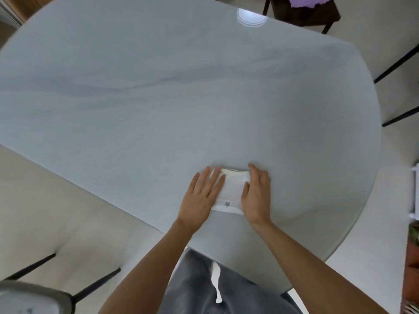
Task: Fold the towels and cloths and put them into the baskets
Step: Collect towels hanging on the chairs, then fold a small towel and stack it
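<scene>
Near the table's front edge: a small folded white cloth [229, 191] lies flat on the pale grey marbled table [158, 98], between the two hands.
Cloth: folded into a compact rectangle, with a small grey star printed near its near edge (the only mark visible on it).
Left hand [201, 198]: laid flat, fingers straight and slightly spread, its fingertips resting on the cloth's left side and the palm on the table beside it.
Right hand [257, 193]: set on the cloth's right edge, fingers bent over the far right corner and thumb lying on the fabric; whether it pinches a layer, I cannot tell.
Table: a round bright reflection sits near its far edge.
Person: grey trousers with a white drawstring [216, 282] show below the table edge.
Surroundings: dark chair legs on a light floor, and a chair [303, 14] beyond the table with purple fabric [306, 1] on it.
</scene>
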The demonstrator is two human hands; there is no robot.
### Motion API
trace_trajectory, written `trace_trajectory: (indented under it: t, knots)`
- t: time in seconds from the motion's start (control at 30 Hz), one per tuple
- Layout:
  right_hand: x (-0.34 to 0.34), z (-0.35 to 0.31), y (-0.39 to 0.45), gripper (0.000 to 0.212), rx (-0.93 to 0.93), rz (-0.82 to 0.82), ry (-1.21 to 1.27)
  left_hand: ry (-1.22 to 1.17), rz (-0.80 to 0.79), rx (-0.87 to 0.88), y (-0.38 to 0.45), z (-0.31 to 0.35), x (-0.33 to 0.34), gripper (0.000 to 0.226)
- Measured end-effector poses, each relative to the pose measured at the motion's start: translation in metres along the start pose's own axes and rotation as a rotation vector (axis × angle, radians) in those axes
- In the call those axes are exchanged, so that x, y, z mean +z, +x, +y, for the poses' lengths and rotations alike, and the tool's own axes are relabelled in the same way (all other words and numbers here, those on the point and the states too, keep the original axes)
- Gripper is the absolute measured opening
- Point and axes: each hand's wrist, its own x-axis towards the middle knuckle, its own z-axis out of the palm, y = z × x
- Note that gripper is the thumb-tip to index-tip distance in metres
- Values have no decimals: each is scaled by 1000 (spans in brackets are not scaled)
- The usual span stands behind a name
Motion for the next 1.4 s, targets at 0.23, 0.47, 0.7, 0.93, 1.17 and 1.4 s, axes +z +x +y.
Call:
trace_trajectory:
  t: [0.23, 0.47, 0.7, 0.93, 1.17, 1.4]
  knots:
    - [11, 28, -21, 64, -486, -245, -408, 86, -201, 11, -10, -18, 4, 61]
    - [8, 32, -9, 71, -508, -360, -551, 7, -305, -49, -4, -14, -3, 67]
    - [-10, -15, -6, 51, -867, -257, -476, -255, -165, -436, -45, -22, -57, 55]
    - [44, -144, -115, 11, -1309, -509, -401, -437, -197, -1000, -246, -22, -57, 43]
    - [98, -178, -361, 22, -1641, -937, -554, -681, -118, -1609, -528, 85, 4, 42]
    - [123, -153, -576, 26, -1834, -1310, -651, -706, 31, -2065, -699, 237, 54, 35]
